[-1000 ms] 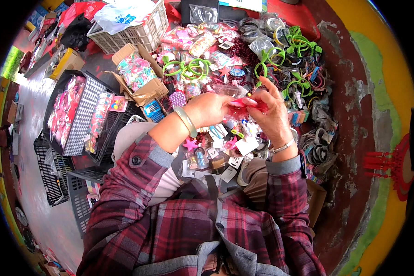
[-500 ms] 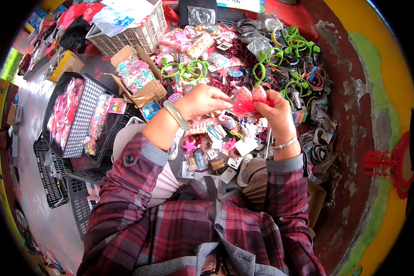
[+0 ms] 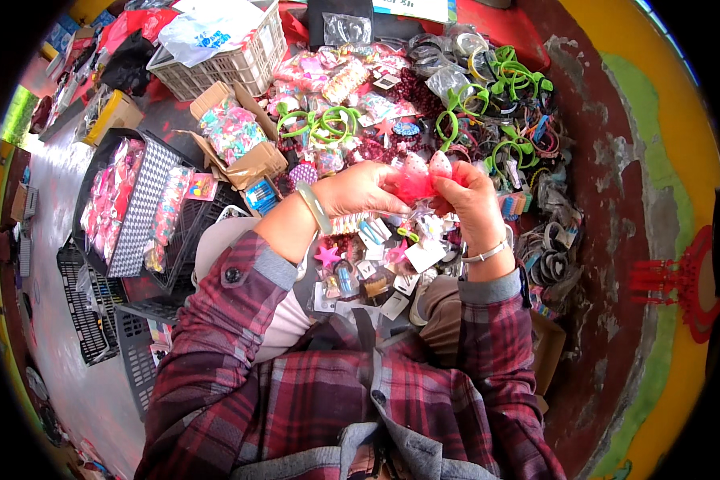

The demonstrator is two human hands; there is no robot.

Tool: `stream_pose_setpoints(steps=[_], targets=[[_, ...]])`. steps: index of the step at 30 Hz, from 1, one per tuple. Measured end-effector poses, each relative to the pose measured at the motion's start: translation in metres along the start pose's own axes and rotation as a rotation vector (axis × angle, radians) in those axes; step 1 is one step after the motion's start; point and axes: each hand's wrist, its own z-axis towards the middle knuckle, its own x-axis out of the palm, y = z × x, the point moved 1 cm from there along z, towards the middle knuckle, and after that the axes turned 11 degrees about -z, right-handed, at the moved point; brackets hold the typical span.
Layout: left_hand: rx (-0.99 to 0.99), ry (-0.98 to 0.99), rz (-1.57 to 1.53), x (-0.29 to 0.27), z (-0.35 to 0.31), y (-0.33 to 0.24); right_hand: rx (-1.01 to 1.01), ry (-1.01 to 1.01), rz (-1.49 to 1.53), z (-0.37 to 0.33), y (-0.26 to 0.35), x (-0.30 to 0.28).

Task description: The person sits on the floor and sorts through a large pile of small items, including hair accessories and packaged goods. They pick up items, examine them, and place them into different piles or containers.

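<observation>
A fluffy red-pink ornament [image 3: 413,186] with two rounded, speckled lobes is held up in front of me, between my hands, above a crowded pile of accessories. My right hand [image 3: 474,196] pinches its right side between thumb and fingers. My left hand [image 3: 362,190] has its fingertips at the left edge; I cannot tell whether they grip. Below are a pink star [image 3: 326,255] and a white card [image 3: 426,255]; beyond, green headbands [image 3: 330,124]. To the left stands an open cardboard box [image 3: 258,166].

Hands [image 3: 354,190] above heaped accessories [image 3: 392,120], carton [image 3: 258,166] to the left, bag [image 3: 208,34] atop crate [image 3: 244,69] behind it, basket [image 3: 138,210] farther left
</observation>
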Motion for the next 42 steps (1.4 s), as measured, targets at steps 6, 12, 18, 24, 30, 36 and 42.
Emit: stream_pose_setpoints(steps=[6, 12, 18, 24, 30, 36, 42], targets=[[0.109, -0.095, -0.051, -0.005, 0.005, 0.012, -0.117, 0.1, 0.036, -0.004, 0.008, -0.002], [0.016, -0.136, -0.259, -0.004, -0.001, 0.004, -0.154, 0.133, 0.186, -0.003, 0.005, -0.01], [0.02, -0.159, -0.352, 0.002, -0.006, 0.001, -0.106, 0.126, 0.143, -0.002, 0.002, -0.015], [0.104, -0.248, -0.227, 0.01, -0.009, -0.007, -0.141, 0.137, -0.065, -0.002, 0.007, -0.017], [0.237, -0.19, 0.025, 0.003, 0.001, 0.004, -0.171, 0.161, -0.152, -0.004, 0.007, -0.022], [0.39, -0.003, 0.243, 0.006, 0.002, 0.002, -0.16, 0.248, -0.374, -0.008, 0.008, -0.024], [0.435, -0.017, 0.521, -0.001, 0.007, 0.01, -0.325, 0.271, -0.714, -0.002, -0.003, -0.026]])
